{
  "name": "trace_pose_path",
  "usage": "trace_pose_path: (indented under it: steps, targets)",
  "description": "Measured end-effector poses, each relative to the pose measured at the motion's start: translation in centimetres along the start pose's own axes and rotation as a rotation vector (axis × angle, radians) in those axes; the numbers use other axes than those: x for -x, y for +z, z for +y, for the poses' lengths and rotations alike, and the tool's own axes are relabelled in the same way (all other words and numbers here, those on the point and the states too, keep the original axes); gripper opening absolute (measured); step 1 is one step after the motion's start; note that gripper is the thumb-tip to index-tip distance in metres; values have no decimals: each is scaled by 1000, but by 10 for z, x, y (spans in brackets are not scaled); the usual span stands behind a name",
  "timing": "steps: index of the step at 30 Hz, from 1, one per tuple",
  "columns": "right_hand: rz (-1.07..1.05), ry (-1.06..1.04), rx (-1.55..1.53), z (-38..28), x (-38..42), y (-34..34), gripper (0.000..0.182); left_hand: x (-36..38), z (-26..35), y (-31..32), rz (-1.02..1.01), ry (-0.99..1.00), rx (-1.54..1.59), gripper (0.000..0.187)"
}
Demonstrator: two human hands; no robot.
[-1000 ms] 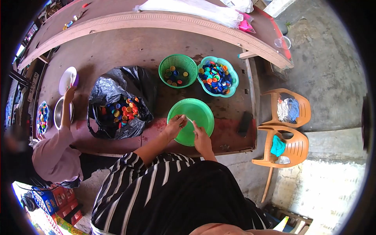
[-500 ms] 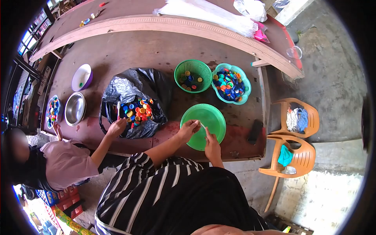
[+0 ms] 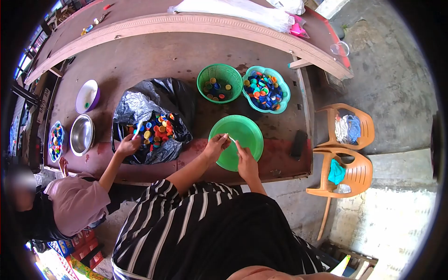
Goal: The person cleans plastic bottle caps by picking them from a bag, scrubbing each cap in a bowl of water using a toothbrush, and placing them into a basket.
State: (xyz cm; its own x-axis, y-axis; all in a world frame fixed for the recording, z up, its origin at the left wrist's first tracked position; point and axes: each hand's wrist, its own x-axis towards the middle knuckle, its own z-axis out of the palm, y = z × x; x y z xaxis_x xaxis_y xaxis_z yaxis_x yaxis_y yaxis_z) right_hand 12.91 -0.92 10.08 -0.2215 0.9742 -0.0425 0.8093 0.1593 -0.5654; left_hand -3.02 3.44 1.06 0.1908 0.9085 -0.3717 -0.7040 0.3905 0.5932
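Over the green basin [image 3: 252, 133], my left hand [image 3: 216, 147] is closed in a pinch. Whatever small thing its fingertips hold is mostly hidden. My right hand [image 3: 247, 162] grips a slim white stick-like tool [image 3: 232, 139], possibly a toothbrush, whose far end meets my left fingertips. Behind the basin stands a green basket [image 3: 205, 95] with several bottle caps in it. Beside that is a turquoise basket [image 3: 283, 88] full of mostly blue and orange caps.
Left of me, a co-worker's hand [image 3: 128, 145] holds a white tool over a black plastic bag [image 3: 182, 100] of coloured caps. A steel bowl [image 3: 82, 135], a purple bowl [image 3: 88, 95] and a tray of caps [image 3: 56, 141] stand farther left. A dark phone-like object [image 3: 298, 144] lies right.
The whole view has shifted slightly, so the table sits higher and more to the left. My hands keep the same hold over the basin. The co-worker's hand has moved a little at the bag.
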Motion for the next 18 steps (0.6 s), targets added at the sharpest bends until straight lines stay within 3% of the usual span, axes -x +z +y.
trace_pose_path:
  steps: [5,8,14,18]
  targets:
    - [-89,126,280,16,-21,0,52,5,-1,-3,58,-61,-53,21]
    - [-224,83,418,26,-25,5,52,1,-5,-8,67,-52,-15,21]
    - [-95,6,-17,-10,-6,-17,52,-11,-14,-13,80,-13,-5,22]
    - [-78,88,94,5,-6,-6,51,-6,-14,-1,107,-22,9,23]
